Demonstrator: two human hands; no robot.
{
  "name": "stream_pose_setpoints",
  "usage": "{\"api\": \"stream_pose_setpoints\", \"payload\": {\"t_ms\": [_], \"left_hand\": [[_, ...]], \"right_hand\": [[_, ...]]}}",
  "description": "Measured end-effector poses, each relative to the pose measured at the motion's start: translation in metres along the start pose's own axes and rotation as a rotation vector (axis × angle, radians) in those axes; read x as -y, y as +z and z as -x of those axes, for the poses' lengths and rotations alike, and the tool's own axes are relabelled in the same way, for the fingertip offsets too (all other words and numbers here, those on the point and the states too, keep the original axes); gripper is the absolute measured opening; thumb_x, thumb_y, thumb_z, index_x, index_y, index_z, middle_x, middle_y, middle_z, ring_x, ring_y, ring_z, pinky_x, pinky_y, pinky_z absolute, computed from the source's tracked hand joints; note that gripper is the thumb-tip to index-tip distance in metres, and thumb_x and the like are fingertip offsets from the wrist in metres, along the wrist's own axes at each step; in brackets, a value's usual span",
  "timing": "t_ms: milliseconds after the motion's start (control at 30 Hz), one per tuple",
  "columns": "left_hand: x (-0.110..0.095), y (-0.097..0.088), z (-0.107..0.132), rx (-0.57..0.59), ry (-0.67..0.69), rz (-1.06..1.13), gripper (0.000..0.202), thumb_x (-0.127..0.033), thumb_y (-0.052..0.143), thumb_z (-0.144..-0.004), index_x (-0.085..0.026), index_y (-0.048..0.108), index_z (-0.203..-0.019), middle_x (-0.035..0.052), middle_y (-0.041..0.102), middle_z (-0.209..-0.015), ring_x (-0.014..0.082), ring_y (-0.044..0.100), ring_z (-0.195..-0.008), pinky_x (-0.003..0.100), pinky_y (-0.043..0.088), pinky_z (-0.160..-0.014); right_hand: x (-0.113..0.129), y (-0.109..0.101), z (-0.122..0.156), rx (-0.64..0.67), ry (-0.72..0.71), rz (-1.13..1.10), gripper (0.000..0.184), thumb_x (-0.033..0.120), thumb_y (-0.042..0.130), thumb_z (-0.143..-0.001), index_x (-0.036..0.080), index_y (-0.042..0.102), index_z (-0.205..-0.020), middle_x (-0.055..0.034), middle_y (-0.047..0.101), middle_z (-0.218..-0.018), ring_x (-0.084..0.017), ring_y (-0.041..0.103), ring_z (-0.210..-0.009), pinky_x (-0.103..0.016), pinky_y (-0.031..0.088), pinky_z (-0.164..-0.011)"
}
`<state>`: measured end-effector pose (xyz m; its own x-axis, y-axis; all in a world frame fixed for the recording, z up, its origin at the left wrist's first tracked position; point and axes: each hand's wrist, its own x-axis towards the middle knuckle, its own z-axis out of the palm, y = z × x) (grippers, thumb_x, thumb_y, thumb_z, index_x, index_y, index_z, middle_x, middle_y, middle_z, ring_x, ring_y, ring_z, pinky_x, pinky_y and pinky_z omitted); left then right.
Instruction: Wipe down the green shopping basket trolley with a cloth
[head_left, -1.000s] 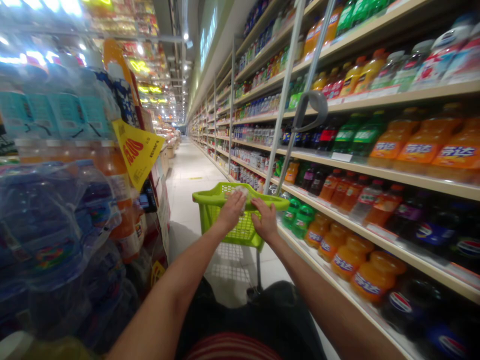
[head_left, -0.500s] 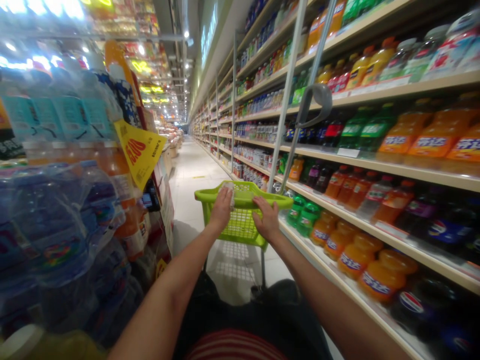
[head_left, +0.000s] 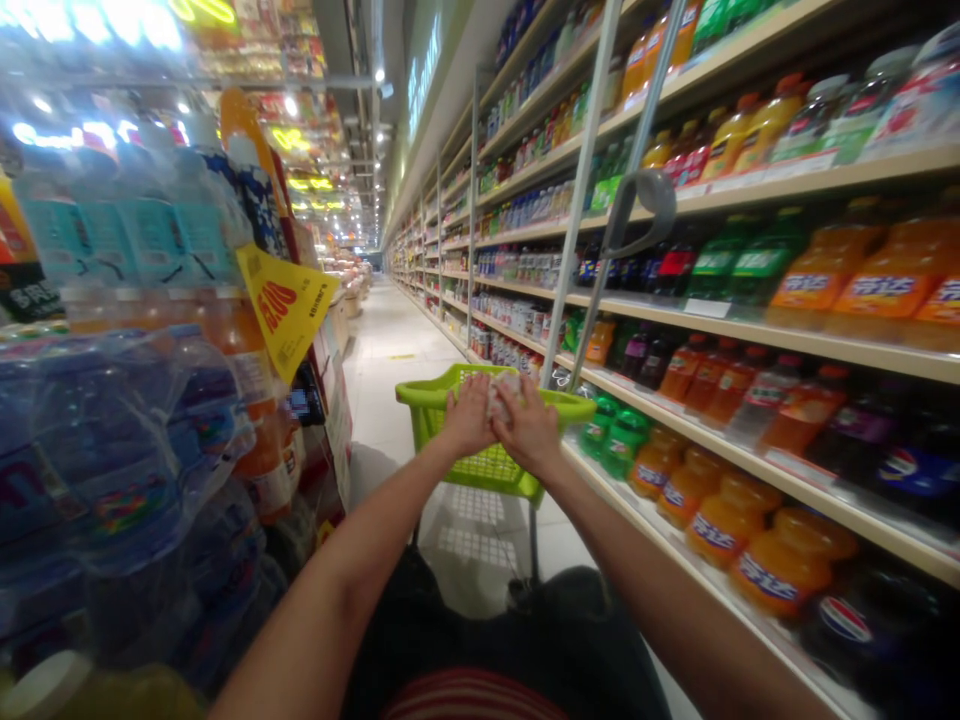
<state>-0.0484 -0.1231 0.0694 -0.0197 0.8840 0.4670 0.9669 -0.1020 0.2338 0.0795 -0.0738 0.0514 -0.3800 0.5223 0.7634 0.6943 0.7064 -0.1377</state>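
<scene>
Head view: an aisle in a shop, with a green cart [head_left: 426,394] standing on the pale floor [head_left: 382,420], in front of the person's dark trousers [head_left: 480,640]
Green cart: it is in the middle, upright, between the shelves [head_left: 840,342] and the stacked goods; its rim is turned to the person
Left hand [head_left: 469,412]: it lies on the near rim of the cart, with the fingers pointing forward, just beside the other hand
Right hand [head_left: 529,425]: its fingers reach over a pale cloth [head_left: 501,388] at the same rim; how firmly they hold, I cannot tell
Both hands: close together, their thumb sides meeting near the cloth
Pale cloth: crumpled, partly hidden, between the two hands
Shelves: on the right, with many drinks; green bottles [head_left: 626,437] and orange bottles [head_left: 716,525] stand low, near the cart
Stacked goods: on the left, wrapped blue bottles [head_left: 112,450], with a yellow price sign [head_left: 289,310] hanging tilted
</scene>
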Motion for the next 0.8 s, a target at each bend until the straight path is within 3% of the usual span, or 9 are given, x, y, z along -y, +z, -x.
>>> {"api": "stream_pose_setpoints", "payload": {"t_ms": [133, 267, 433, 567, 700, 800], "left_hand": [[0.031, -0.021, 0.005, 0.162, -0.072, -0.183, 0.088, -0.047, 0.061, -0.069, -0.017, 0.019, -0.141, 0.0126, 0.020, -0.149, 0.0289, 0.016, -0.137, 0.060, 0.010, -0.107], [0.036, -0.018, 0.008, 0.127, -0.085, -0.236, 0.083, -0.044, 0.061, -0.071, -0.018, 0.022, -0.140, 0.0118, 0.023, -0.148, 0.0288, 0.021, -0.135, 0.060, 0.012, -0.107], [0.028, -0.013, 0.015, 0.063, -0.072, -0.230, 0.078, -0.027, 0.061, -0.072, -0.020, 0.024, -0.140, 0.0115, 0.027, -0.147, 0.0278, 0.024, -0.135, 0.060, 0.014, -0.106], [0.027, -0.013, 0.020, 0.016, -0.077, -0.220, 0.071, -0.026, 0.057, -0.076, -0.022, 0.025, -0.139, 0.0105, 0.029, -0.146, 0.0269, 0.025, -0.134, 0.059, 0.012, -0.107], [0.026, -0.011, 0.023, -0.022, -0.081, -0.224, 0.068, -0.028, 0.054, -0.078, -0.021, 0.025, -0.139, 0.0100, 0.031, -0.146, 0.0266, 0.025, -0.134, 0.058, 0.011, -0.108], [0.022, -0.009, 0.025, -0.031, -0.097, -0.237, 0.068, -0.029, 0.054, -0.078, -0.019, 0.025, -0.139, 0.0105, 0.030, -0.146, 0.0266, 0.025, -0.134, 0.057, 0.011, -0.108]], "right_hand": [[0.008, 0.009, 0.000, 0.049, -0.100, 0.047, 0.048, 0.024, 0.043, -0.081, 0.019, 0.046, -0.129, -0.0118, 0.033, -0.144, -0.030, 0.029, -0.131, -0.054, 0.026, -0.099], [0.018, 0.022, -0.006, 0.059, -0.132, -0.005, 0.045, 0.026, 0.041, -0.082, 0.018, 0.049, -0.125, -0.0126, 0.039, -0.140, -0.029, 0.033, -0.128, -0.053, 0.026, -0.099], [0.019, 0.025, -0.011, 0.013, -0.166, -0.056, 0.046, 0.026, 0.049, -0.078, 0.020, 0.050, -0.124, -0.0129, 0.045, -0.136, -0.030, 0.039, -0.123, -0.055, 0.023, -0.100], [-0.007, 0.019, -0.003, -0.029, -0.169, -0.080, 0.039, 0.024, 0.042, -0.084, 0.023, 0.052, -0.121, -0.0097, 0.046, -0.135, -0.027, 0.042, -0.121, -0.054, 0.021, -0.102], [-0.051, 0.008, 0.009, -0.073, -0.055, -0.060, 0.036, 0.024, 0.043, -0.083, 0.019, 0.056, -0.116, -0.0132, 0.051, -0.130, -0.027, 0.045, -0.118, -0.052, 0.025, -0.099], [-0.066, 0.003, 0.012, -0.082, 0.018, -0.047, 0.036, 0.024, 0.042, -0.082, 0.016, 0.057, -0.113, -0.0157, 0.052, -0.128, -0.028, 0.044, -0.119, -0.050, 0.029, -0.097]]}}
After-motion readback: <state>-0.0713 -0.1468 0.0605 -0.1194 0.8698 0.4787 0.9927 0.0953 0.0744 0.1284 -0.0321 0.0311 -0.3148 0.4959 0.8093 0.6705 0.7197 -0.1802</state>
